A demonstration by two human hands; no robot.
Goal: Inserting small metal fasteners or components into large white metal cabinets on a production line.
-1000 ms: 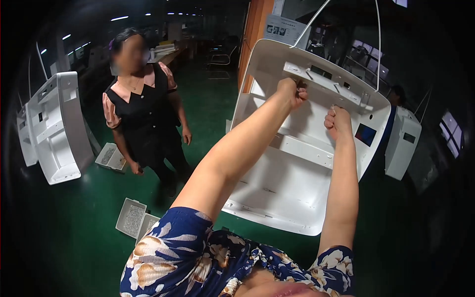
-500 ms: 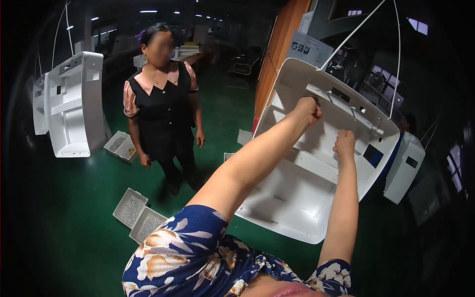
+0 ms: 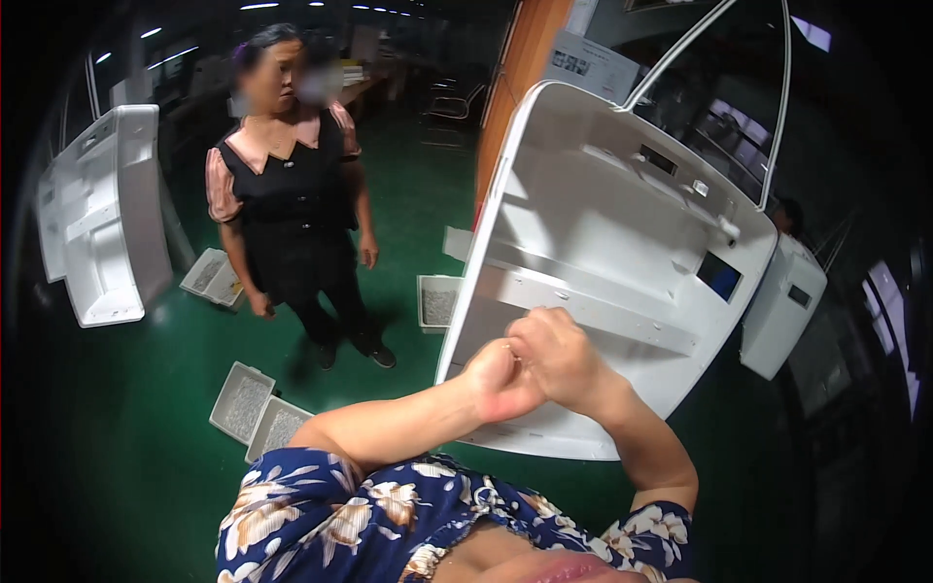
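Observation:
My left hand (image 3: 500, 381) and my right hand (image 3: 566, 361) meet in front of my chest, touching each other. The left one is curled into a loose cup with its palm turned up. Over it, the right fingers are bent and pressed together at the left fingers. Whatever lies between them is hidden or too small to make out. Just beyond both hands hangs a large white plastic shell (image 3: 583, 209), tilted, its hollow inside facing me. Ribs, a crossbar and rectangular cut-outs show in it; my hands cover part of its lower section.
White cords (image 3: 680, 49) run up from the shell. A person in a black dress (image 3: 296, 214) stands at the left. On the green floor are bins of small pale parts (image 3: 243, 403) and another bin (image 3: 437, 303). More white shells hang at the far left (image 3: 117, 214) and right (image 3: 782, 311).
Both hands have come back from the shell's upper inside and joined nearer to me. The shell's tilt looks slightly different. The person's head has turned to the side.

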